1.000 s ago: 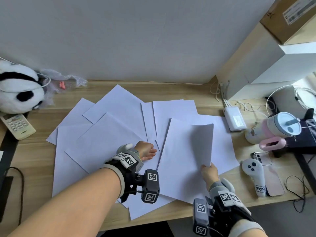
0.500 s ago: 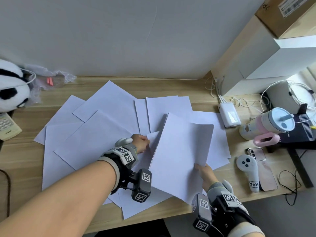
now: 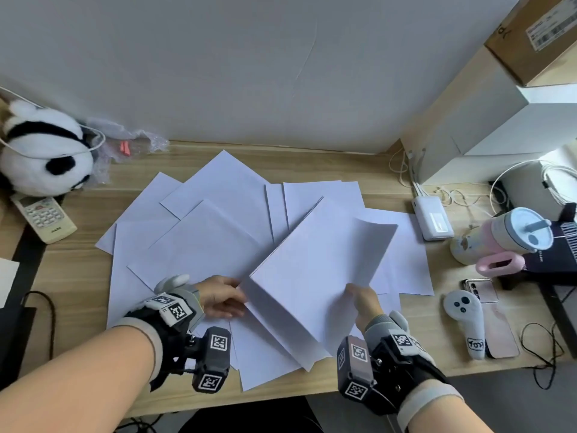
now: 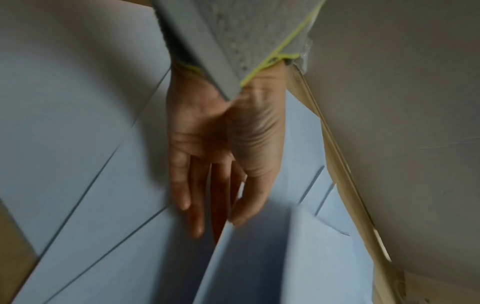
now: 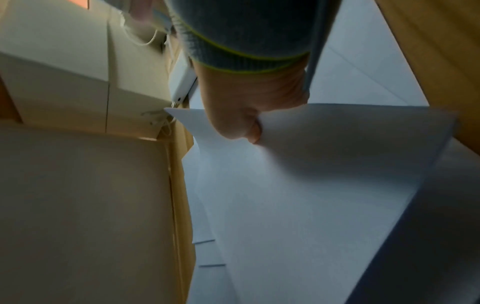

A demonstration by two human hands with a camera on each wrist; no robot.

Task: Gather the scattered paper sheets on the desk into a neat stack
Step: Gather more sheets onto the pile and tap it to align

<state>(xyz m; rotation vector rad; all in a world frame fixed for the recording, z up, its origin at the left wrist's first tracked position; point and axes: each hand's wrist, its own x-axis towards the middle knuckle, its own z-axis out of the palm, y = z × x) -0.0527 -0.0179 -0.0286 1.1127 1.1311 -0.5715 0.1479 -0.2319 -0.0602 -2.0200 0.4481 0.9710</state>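
Wooden desk (image 3: 312, 164) against a white wall. I see loose sheets (image 3: 199, 245) fanned across its middle toward the front edge. Right hand (image 3: 362, 304) pinches a lifted bundle (image 3: 315, 276), thumb clamped on top. Left hand (image 3: 218, 296), fingers straight, together, touches the bundle's left edge.

The left hand (image 3: 220, 296) lies low at near left, fingers (image 4: 182, 185) straight and extended. The right hand (image 3: 363, 304), near right, is raised, thumb and fingers pinched together, forearm angled inward.
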